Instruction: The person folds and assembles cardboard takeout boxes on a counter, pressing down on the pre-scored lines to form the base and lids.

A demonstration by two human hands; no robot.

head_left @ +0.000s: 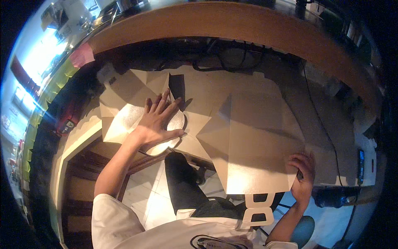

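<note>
My left hand [155, 120] lies with fingers spread on a creased tan cardboard sheet [124, 93] at the left of the desk. Bright light falls on the part under the hand, which has a rounded edge. Right of it lies a second folded cardboard piece [255, 145], with its near end past the desk edge. Two handle-like tabs with cut-out holes [259, 207] hang from that end. My right hand [304, 170] is at its right edge, fingers curled round a small dark thing [299, 174] that I cannot make out.
A raised wooden shelf [207, 29] curves across the back, with dark cables [232, 62] beneath it. One thin cable [317, 116] runs down the right side. A phone-like device [361, 166] stands at the far right. Below left are dark wooden drawers [85, 182].
</note>
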